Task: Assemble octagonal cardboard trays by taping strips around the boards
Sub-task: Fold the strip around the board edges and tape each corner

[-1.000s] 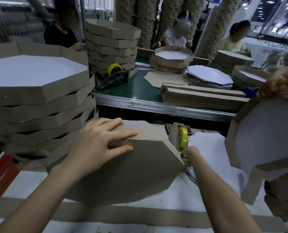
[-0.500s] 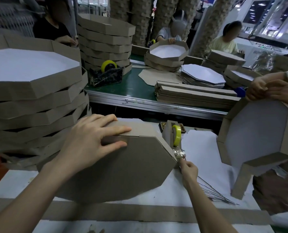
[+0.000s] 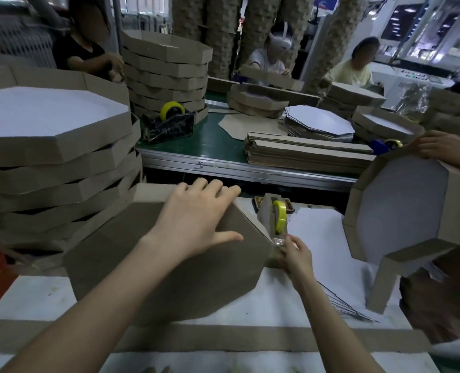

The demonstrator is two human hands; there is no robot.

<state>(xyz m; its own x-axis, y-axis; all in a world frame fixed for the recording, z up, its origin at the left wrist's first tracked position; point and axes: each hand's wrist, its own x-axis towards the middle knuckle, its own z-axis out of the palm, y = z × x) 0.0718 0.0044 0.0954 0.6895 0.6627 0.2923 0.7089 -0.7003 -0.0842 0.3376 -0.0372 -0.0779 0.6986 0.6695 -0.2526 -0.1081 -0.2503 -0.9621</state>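
Note:
A brown octagonal cardboard tray (image 3: 148, 267) lies upside down on the white table in front of me. My left hand (image 3: 193, 222) rests flat on its far edge, fingers spread over the side strip. My right hand (image 3: 294, 253) pinches a piece of clear tape (image 3: 278, 242) at the tray's right corner. Just beyond that corner stands a tape dispenser (image 3: 273, 214) with a yellow roll. A long loose cardboard strip (image 3: 223, 336) lies across the table near me.
A tall stack of finished trays (image 3: 54, 146) stands at my left. At the right another person's hands (image 3: 438, 146) hold a tray (image 3: 401, 211) on edge. Beyond lies a green conveyor (image 3: 210, 141) with strips, boards, a second dispenser and tray stacks; several people sit behind it.
My right hand drew back from the dispenser toward the tray's right corner, bringing tape with it. My left hand stayed on the tray's far edge. The neighbour's tray shifted slightly.

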